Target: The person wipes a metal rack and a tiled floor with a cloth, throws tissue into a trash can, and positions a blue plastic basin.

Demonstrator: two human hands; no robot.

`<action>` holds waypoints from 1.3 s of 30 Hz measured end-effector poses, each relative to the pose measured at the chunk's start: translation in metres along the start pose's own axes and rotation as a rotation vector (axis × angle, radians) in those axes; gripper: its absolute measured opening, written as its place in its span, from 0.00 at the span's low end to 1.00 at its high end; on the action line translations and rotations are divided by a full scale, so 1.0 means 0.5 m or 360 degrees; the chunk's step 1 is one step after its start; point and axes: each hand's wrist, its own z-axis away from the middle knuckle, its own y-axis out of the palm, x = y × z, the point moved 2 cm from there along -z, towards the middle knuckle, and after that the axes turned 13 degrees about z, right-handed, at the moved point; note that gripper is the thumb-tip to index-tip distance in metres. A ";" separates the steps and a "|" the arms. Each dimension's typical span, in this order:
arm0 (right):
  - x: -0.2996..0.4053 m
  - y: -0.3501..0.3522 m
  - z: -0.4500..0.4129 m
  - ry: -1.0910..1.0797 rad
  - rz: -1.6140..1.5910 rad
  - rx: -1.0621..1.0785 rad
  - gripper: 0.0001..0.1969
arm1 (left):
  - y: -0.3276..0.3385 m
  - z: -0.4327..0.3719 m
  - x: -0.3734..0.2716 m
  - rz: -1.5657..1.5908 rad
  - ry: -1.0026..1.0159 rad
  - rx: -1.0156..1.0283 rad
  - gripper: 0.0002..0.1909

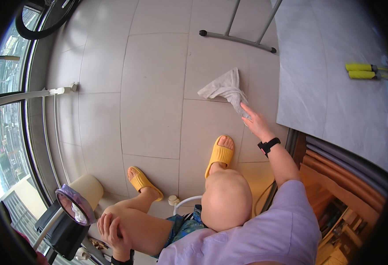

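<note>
A grey cloth (pixel 225 87), bunched and twisted towards one end, is on or just above the tiled floor (pixel 152 99) in front of me. My right hand (pixel 255 122) grips its narrow end, while the other end fans out away from me. The palm side and part of the grip are hidden. Draped over my left knee, my left hand (pixel 112 232) has nothing in it. Each wrist wears a black band. Yellow slippers (pixel 220 152) are on my feet, the right one nearer the cloth.
A cream bin (pixel 86 190) with a purple liner stands at lower left by the windows. White metal bars (pixel 56 126) run low beside the glass. Ahead is a grey stand leg (pixel 237 40). At right, a marble-look slab (pixel 303 73) bears yellow-green handles (pixel 361 71).
</note>
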 end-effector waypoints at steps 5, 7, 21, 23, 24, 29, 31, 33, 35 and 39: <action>0.123 0.022 -0.183 -0.0217 0.0147 0.0000 0.25 | 0.002 -0.003 -0.003 0.0001 0.0033 0.0005 0.10; 0.209 0.030 -0.279 -0.0247 0.0255 0.0047 0.25 | 0.005 -0.010 -0.002 0.0005 0.0032 0.0000 0.10; 0.088 0.026 0.171 -0.0081 0.0206 0.0114 0.28 | -0.002 0.009 0.005 0.0120 0.0072 -0.0084 0.09; 0.107 0.032 0.217 0.0115 0.0338 0.0368 0.28 | -0.003 0.013 0.011 0.0095 0.0068 -0.0087 0.09; 0.104 0.049 0.230 0.0065 0.0403 0.0304 0.28 | -0.004 0.013 0.014 0.0108 0.0070 -0.0087 0.09; 0.187 0.088 0.035 -0.0003 0.0289 0.0146 0.26 | -0.006 0.017 0.013 0.0144 0.0078 -0.0083 0.10; 0.210 0.099 -0.113 -0.0066 0.0272 -0.0035 0.24 | -0.002 0.012 0.013 0.0154 0.0088 -0.0088 0.10; 0.272 0.075 -0.256 0.0002 0.0330 -0.0052 0.24 | 0.002 0.013 0.012 0.0145 0.0083 -0.0091 0.10; 0.309 0.059 -0.291 0.0066 0.0344 -0.0003 0.24 | -0.002 0.014 0.018 0.0147 0.0068 -0.0054 0.10; 0.278 0.027 -0.206 -0.0088 0.0391 -0.0206 0.24 | 0.001 0.009 0.009 0.0195 0.0065 -0.0079 0.11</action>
